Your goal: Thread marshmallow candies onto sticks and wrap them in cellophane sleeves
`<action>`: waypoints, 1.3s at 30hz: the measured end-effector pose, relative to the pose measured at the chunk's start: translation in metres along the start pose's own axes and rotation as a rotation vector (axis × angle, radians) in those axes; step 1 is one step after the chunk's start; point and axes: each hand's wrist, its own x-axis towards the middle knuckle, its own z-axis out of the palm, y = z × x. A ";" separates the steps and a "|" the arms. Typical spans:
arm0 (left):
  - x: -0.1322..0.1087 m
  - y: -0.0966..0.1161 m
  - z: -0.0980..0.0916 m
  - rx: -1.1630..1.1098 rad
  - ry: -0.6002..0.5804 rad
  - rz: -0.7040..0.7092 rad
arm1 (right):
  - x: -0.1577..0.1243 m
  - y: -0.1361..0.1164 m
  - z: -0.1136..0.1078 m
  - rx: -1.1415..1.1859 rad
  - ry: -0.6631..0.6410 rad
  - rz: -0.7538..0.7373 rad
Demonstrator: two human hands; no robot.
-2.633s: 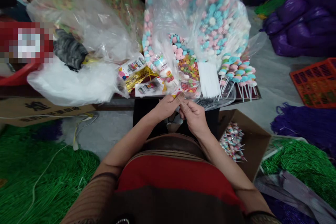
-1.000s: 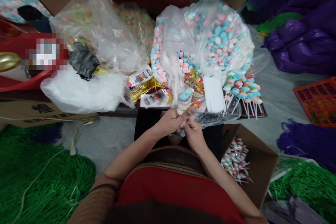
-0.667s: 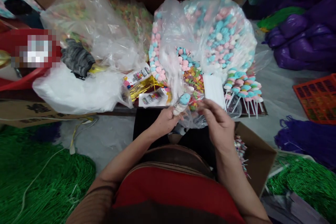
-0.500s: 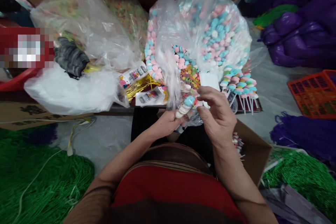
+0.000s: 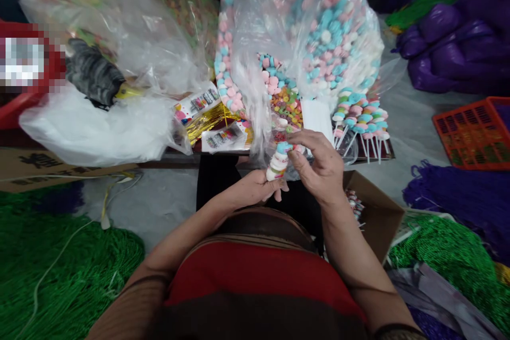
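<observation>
Upright in my left hand (image 5: 255, 189) is a marshmallow skewer (image 5: 277, 163), its stacked pieces blue on top and white, pink and greenish below. The left fingers and thumb close around its lower end, hiding the stick. My right hand (image 5: 322, 169) pinches at the blue top with thumb and forefinger; a small reddish bit shows there, too small to name. Just beyond, loose ring-shaped candies (image 5: 286, 109) and a big clear bag of pink, blue and white marshmallows (image 5: 332, 37) lie on the table. Finished-looking marshmallow skewers (image 5: 360, 112) are piled right of the white sticks (image 5: 317, 117).
Printed packets (image 5: 225, 137) and gold twist ties (image 5: 203, 123) lie left of centre, near a white plastic bag (image 5: 99, 130) and a grey striped glove (image 5: 93, 71). A cardboard box (image 5: 376, 212) stands by my right forearm. Green mesh (image 5: 79, 265) covers floor at left; an orange crate (image 5: 474, 133) is at right.
My right thumb and forefinger have closed in on the skewer's top from a spread position. The skewer has turned more upright in my left hand. The view has shifted slightly.
</observation>
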 end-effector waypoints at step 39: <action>0.020 -0.013 0.021 -0.573 0.370 0.273 | -0.010 0.014 0.017 0.032 -0.140 0.018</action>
